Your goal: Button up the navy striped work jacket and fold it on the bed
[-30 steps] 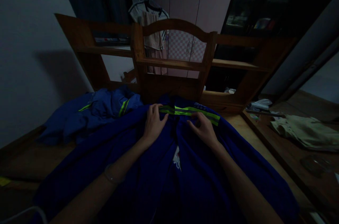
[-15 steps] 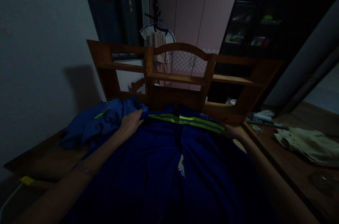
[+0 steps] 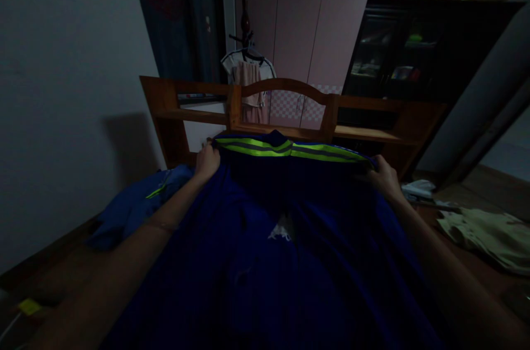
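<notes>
A dark blue jacket [image 3: 248,212] with a bright yellow-green reflective band across its top is stretched between my two hands. My left hand [image 3: 208,161] is closed round the left end of the band. At the band's right end, my right hand [image 3: 384,176] grips the cloth with its fingers wrapped over the edge. The band is held up nearly level in front of the headboard. A small pale patch with white marks shows in a gap near the middle of the cloth. The lower part of the jacket is too dark to make out.
A wooden headboard [image 3: 285,84] with open shelves stands ahead. Another blue garment [image 3: 132,203] lies crumpled on the left, near the wall. To the right lies a pale folded cloth [image 3: 488,237]. Farther back are pink wardrobe doors [image 3: 296,30] and a dark cabinet [image 3: 443,46].
Both hands have lifted the jacket's banded edge and moved farther apart, pulling the band straighter. It now covers the lower part of the headboard. The camera view has tilted slightly up.
</notes>
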A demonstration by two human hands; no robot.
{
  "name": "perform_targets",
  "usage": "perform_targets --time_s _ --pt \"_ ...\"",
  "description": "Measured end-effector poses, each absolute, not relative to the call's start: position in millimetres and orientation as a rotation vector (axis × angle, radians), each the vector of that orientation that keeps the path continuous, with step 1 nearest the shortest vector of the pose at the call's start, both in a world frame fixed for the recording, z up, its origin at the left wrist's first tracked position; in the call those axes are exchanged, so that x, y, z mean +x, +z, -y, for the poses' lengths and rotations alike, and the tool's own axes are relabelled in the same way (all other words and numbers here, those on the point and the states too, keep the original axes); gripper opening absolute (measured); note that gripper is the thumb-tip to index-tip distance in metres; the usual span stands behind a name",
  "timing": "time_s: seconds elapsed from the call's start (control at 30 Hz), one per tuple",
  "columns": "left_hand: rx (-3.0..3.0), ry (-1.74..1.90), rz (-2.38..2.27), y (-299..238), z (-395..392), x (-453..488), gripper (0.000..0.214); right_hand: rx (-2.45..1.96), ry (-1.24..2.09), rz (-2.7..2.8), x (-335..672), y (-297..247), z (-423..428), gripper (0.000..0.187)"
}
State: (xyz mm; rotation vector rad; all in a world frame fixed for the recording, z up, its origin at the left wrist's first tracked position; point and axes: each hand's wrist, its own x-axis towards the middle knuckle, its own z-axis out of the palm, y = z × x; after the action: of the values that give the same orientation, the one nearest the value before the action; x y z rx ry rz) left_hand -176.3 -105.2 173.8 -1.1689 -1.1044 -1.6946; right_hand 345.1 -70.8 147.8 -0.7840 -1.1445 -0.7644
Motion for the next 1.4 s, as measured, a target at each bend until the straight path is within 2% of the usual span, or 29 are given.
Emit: perform_targets --time_s 0.13,0.23,0.3,0.37,0.47,0.6,0.77,0.87,0.93,1.0,1.1,1.2,1.3,1.4 --pt "-1.195 -1.521 1.047 168.3 90.3 -162.0 0.058 -0.778 -0.964 1.335 339.9 146.0 43.6 0.053" --pt "-1.155 -1.363 1.041 141.8 83.4 -144.6 0.077 -0.985 -0.976 1.506 332.3 123.4 12.6 0.071" --pt "-1.096 -1.325 0.995 117.8 86.8 -125.8 0.077 -1.166 -0.962 1.505 324.6 102.8 2.2 0.082" --pt "-1.114 -1.275 0.939 91.8 93.2 -102.9 0.062 -1.274 -0.993 1.396 313.2 82.2 5.5 0.087" --pt "-1.341 -1.140 1.013 53.6 96.2 -71.1 0.041 -1.243 -1.114 1.232 287.9 56.5 29.9 0.080" --pt "-1.682 -0.893 1.360 16.8 82.5 -53.2 0.055 -1.101 -1.277 1.277 244.2 30.6 61.3 0.067" --pt "-1.706 -0.848 1.437 4.1 74.0 -59.3 0.044 -0.964 -1.393 1.682 191.6 14.7 52.9 0.074" --pt "-1.730 -0.911 1.458 5.4 80.0 -67.4 0.039 -0.900 -1.179 1.757 174.3 31.0 37.5 0.050" --pt "-1.813 -0.916 1.480 6.6 86.8 -75.1 0.031 -0.806 -1.000 1.721 173.6 56.0 34.8 0.029" --pt "-1.948 -0.886 1.483 5.5 96.8 -83.6 0.024 -0.744 -0.920 1.643 180.3 88.4 40.8 0.018" --pt "-2.220 -0.860 1.348 -7.5 120.5 -91.7 0.028 -0.666 -0.845 1.528 193.5 134.3 59.0 0.030" --pt "-2.388 -0.812 1.126 -37.4 150.8 -88.9 0.032 -0.550 -0.839 1.472 196.0 155.1 71.3 0.040" --pt "-2.466 -0.689 1.091 -72.8 173.4 -77.5 0.040 -0.421 -1.030 1.533 187.3 145.2 64.4 0.052" --pt "-2.500 -0.604 1.197 -93.8 179.6 -61.2 0.049 -0.567 -1.286 1.723 179.6 121.8 41.1 0.053"
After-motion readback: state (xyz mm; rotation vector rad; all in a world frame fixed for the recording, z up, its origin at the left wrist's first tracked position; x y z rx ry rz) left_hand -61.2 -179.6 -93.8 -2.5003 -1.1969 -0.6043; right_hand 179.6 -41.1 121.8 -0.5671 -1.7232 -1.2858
